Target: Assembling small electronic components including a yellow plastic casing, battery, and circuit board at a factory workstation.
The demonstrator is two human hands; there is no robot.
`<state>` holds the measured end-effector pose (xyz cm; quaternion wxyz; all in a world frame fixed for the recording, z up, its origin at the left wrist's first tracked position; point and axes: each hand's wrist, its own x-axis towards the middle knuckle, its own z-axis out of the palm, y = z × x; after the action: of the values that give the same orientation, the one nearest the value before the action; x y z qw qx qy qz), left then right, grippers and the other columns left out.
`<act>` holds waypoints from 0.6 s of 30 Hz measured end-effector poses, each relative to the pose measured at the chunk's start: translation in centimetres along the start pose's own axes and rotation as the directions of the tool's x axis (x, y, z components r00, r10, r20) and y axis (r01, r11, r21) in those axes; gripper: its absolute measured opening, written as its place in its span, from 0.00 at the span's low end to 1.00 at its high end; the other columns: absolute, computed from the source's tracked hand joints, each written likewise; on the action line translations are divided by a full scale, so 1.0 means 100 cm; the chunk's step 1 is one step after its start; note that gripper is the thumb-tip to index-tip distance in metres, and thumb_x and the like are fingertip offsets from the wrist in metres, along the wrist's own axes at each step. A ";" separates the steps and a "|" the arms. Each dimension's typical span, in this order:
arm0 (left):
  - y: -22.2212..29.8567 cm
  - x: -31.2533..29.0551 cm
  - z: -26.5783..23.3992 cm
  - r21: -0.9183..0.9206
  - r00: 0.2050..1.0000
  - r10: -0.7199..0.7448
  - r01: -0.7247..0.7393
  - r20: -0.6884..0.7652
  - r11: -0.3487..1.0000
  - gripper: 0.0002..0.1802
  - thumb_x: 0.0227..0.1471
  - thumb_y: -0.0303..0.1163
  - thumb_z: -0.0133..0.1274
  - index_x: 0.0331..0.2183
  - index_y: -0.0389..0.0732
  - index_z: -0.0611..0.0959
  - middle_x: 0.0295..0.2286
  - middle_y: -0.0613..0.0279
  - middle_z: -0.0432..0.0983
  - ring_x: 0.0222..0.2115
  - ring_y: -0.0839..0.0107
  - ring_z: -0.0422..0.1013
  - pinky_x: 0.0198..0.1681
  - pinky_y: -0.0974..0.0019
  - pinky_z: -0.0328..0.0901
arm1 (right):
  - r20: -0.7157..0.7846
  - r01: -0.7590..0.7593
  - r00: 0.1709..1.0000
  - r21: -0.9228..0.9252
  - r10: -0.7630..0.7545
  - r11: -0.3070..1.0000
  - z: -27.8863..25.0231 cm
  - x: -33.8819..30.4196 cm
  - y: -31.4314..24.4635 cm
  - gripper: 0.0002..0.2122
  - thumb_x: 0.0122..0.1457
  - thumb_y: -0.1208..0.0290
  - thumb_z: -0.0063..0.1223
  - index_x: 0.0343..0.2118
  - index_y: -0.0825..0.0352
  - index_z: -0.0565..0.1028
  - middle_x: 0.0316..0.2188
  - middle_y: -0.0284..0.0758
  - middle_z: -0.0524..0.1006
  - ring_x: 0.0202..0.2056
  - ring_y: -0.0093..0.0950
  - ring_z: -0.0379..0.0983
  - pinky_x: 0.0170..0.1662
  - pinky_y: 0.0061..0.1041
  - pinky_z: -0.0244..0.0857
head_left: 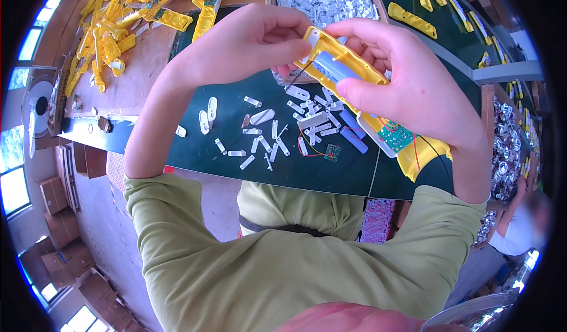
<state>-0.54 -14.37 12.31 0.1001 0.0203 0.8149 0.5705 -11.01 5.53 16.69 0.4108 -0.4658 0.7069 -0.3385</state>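
Clasped by the left hand [257, 45] and right hand [416, 75], a yellow casing [341, 51] is held above the desk [319, 178], one end toward its near edge. Inside, a blue cylinder [332, 65] is partly covered by the right thumb [363, 94]; several fingertips are hidden.

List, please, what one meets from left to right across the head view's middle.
White fan, brown cardboard box, white oval plastic pieces, loose green circuit board, nearer blue battery cell, second circuit board in the held yellow casing, heap of shiny silvery parts.
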 end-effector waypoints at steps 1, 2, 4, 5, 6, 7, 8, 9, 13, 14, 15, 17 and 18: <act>0.000 0.000 0.000 -0.027 1.000 -0.006 0.006 0.018 1.000 0.12 0.57 0.28 0.46 0.42 0.33 0.74 0.30 0.67 0.74 0.28 0.85 0.69 0.32 0.80 0.66 | -0.002 -0.002 1.000 0.013 0.002 1.000 0.002 0.001 0.000 0.23 0.50 0.76 0.51 0.51 0.74 0.64 0.36 0.35 0.72 0.33 0.17 0.69 0.37 0.18 0.65; -0.004 0.000 -0.001 -0.023 1.000 -0.013 0.014 0.027 1.000 0.12 0.57 0.28 0.46 0.42 0.33 0.74 0.30 0.67 0.74 0.28 0.85 0.69 0.32 0.80 0.66 | -0.044 0.040 0.998 -0.006 -0.040 0.999 0.005 0.002 0.000 0.23 0.50 0.76 0.51 0.51 0.74 0.64 0.34 0.34 0.71 0.32 0.17 0.68 0.35 0.18 0.65; -0.015 0.002 -0.001 -0.038 0.994 0.107 -0.108 -0.018 0.993 0.12 0.56 0.32 0.47 0.36 0.32 0.75 0.25 0.67 0.74 0.24 0.83 0.69 0.29 0.78 0.66 | -0.173 0.176 0.965 -0.126 -0.196 0.976 0.012 0.004 0.010 0.22 0.52 0.77 0.50 0.51 0.73 0.62 0.28 0.31 0.70 0.29 0.17 0.67 0.31 0.18 0.63; -0.018 0.001 -0.001 -0.033 0.995 0.098 -0.099 -0.018 0.995 0.12 0.56 0.32 0.47 0.36 0.32 0.75 0.25 0.67 0.74 0.24 0.83 0.69 0.29 0.78 0.66 | -0.172 0.182 0.965 -0.118 -0.200 0.976 0.007 0.005 -0.004 0.22 0.52 0.77 0.50 0.51 0.73 0.62 0.28 0.31 0.70 0.29 0.17 0.67 0.31 0.18 0.63; -0.019 0.000 0.000 -0.061 0.996 0.090 -0.091 -0.023 0.994 0.12 0.57 0.32 0.47 0.37 0.32 0.75 0.26 0.67 0.74 0.25 0.84 0.70 0.30 0.78 0.67 | -0.018 0.032 0.999 -0.149 -0.035 0.988 -0.002 0.002 -0.029 0.17 0.57 0.72 0.45 0.48 0.72 0.64 0.30 0.33 0.72 0.28 0.22 0.69 0.32 0.20 0.66; -0.020 0.000 0.000 -0.086 0.996 0.087 -0.088 -0.024 0.992 0.12 0.57 0.32 0.46 0.37 0.32 0.75 0.27 0.68 0.74 0.25 0.84 0.70 0.30 0.79 0.67 | 0.123 -0.113 0.982 -0.203 0.140 0.973 -0.008 -0.001 -0.042 0.14 0.62 0.67 0.41 0.46 0.71 0.66 0.31 0.36 0.75 0.27 0.27 0.72 0.32 0.22 0.68; -0.022 -0.003 0.001 -0.079 0.997 0.075 -0.077 -0.023 0.994 0.12 0.57 0.32 0.46 0.37 0.32 0.75 0.27 0.68 0.74 0.25 0.84 0.70 0.30 0.79 0.67 | 0.127 -0.104 0.983 -0.193 0.130 0.976 -0.003 0.001 -0.031 0.14 0.62 0.67 0.41 0.46 0.71 0.66 0.31 0.36 0.75 0.27 0.27 0.72 0.32 0.22 0.68; -0.023 0.000 0.001 -0.082 0.998 0.063 -0.066 -0.031 0.994 0.12 0.57 0.32 0.46 0.37 0.32 0.75 0.27 0.68 0.74 0.25 0.84 0.70 0.30 0.79 0.67 | 0.027 -0.043 0.999 -0.099 0.046 0.994 0.004 0.004 -0.011 0.17 0.55 0.66 0.46 0.44 0.73 0.66 0.31 0.41 0.75 0.30 0.32 0.73 0.35 0.25 0.67; -0.018 0.006 0.003 -0.062 0.999 0.012 -0.009 0.037 0.998 0.13 0.57 0.33 0.46 0.38 0.33 0.76 0.27 0.67 0.74 0.26 0.85 0.70 0.30 0.80 0.67 | -0.100 0.078 0.992 0.034 -0.074 0.996 0.015 0.003 0.011 0.22 0.53 0.75 0.48 0.51 0.69 0.60 0.25 0.31 0.68 0.26 0.16 0.64 0.28 0.19 0.60; -0.019 0.006 0.001 -0.046 0.998 0.006 -0.003 0.059 0.999 0.13 0.57 0.33 0.46 0.38 0.33 0.76 0.27 0.68 0.74 0.26 0.85 0.70 0.30 0.80 0.67 | -0.101 0.088 0.991 0.032 -0.084 0.996 0.014 0.002 0.010 0.22 0.53 0.75 0.48 0.51 0.69 0.60 0.25 0.31 0.68 0.26 0.16 0.64 0.28 0.19 0.60; -0.017 0.004 0.000 -0.036 0.999 0.006 -0.004 0.054 0.999 0.13 0.57 0.33 0.46 0.38 0.33 0.76 0.27 0.68 0.74 0.26 0.85 0.70 0.30 0.80 0.67 | -0.041 0.040 0.999 0.139 -0.035 0.989 0.013 0.000 0.008 0.22 0.53 0.75 0.48 0.51 0.69 0.59 0.26 0.31 0.68 0.28 0.16 0.65 0.30 0.19 0.61; -0.008 0.000 0.003 -0.126 0.990 -0.099 0.112 0.101 0.986 0.13 0.57 0.34 0.46 0.37 0.33 0.76 0.27 0.68 0.74 0.25 0.85 0.70 0.29 0.80 0.67 | 0.020 -0.002 1.000 0.234 -0.003 0.972 0.011 -0.004 0.007 0.22 0.53 0.75 0.48 0.52 0.69 0.59 0.27 0.31 0.69 0.29 0.17 0.66 0.32 0.19 0.62; -0.001 -0.002 0.006 -0.147 0.987 -0.133 0.144 0.086 0.979 0.12 0.57 0.33 0.47 0.36 0.33 0.77 0.26 0.67 0.74 0.25 0.84 0.70 0.29 0.80 0.67 | 0.036 -0.014 0.999 0.268 0.005 0.963 0.011 -0.006 0.008 0.22 0.53 0.75 0.48 0.52 0.68 0.59 0.29 0.32 0.69 0.31 0.17 0.67 0.34 0.18 0.62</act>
<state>-0.25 -13.88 12.00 0.1718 -0.0225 0.7639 0.6216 -10.21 6.30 15.72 0.4837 -0.4084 0.6496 -0.4210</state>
